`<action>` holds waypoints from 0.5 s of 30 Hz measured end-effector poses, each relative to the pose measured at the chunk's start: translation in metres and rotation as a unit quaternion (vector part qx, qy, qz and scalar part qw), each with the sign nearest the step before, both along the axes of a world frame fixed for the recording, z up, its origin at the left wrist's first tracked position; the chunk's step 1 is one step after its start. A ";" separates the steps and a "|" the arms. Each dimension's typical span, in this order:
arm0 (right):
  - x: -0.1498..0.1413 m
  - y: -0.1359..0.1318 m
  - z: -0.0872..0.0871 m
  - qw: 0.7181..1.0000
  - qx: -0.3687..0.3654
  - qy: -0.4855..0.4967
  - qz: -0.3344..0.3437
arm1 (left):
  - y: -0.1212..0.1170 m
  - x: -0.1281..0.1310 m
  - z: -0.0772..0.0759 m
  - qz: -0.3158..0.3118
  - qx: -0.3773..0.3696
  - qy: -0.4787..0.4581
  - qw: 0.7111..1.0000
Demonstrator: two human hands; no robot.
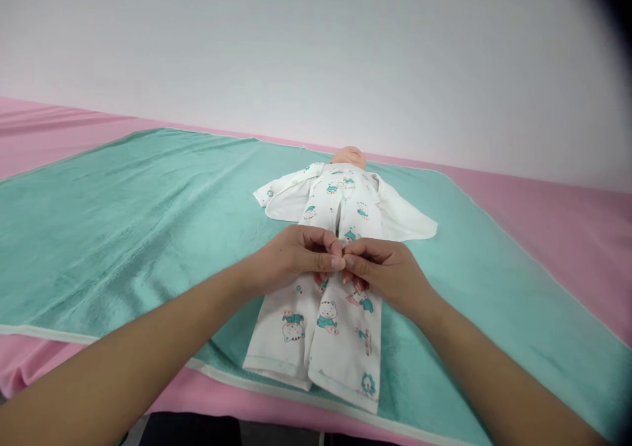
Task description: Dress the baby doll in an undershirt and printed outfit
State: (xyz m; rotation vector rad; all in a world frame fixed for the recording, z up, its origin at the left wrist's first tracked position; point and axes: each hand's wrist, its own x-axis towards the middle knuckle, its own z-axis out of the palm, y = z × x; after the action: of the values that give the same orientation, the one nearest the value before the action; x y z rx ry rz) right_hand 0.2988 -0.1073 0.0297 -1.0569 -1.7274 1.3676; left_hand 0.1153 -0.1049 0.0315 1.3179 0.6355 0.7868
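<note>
A white baby romper (340,331) printed with teal and pink cartoon animals is on a doll (349,156), whose head shows at the far end. The front placket gapes a little above my hands. My left hand (311,255) pinches the romper's front edge between thumb and fingers. Right beside it, my right hand (378,268) pinches the facing edge, and the two thumb tips meet over the middle. Whatever fastener lies between the fingertips is hidden. Both trouser legs point toward me, and the sleeves spread out to either side.
A teal blanket (148,235) with a white border lies under the doll, wrinkled at the left. Beneath it, a pink cloth (543,222) covers the table. A plain white wall (296,58) rises behind the far edge. The table's near edge runs just below the trouser cuffs.
</note>
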 end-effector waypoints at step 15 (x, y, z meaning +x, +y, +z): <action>0.001 0.000 -0.002 0.997 -0.019 0.066 0.036 | 0.002 -0.002 0.001 -0.019 -0.011 -0.045 0.999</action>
State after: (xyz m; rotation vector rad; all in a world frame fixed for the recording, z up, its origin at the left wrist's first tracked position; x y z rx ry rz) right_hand 0.2994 -0.1070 0.0282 -0.9114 -1.6612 1.4869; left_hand 0.1137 -0.1033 0.0324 1.2643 0.5439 0.8023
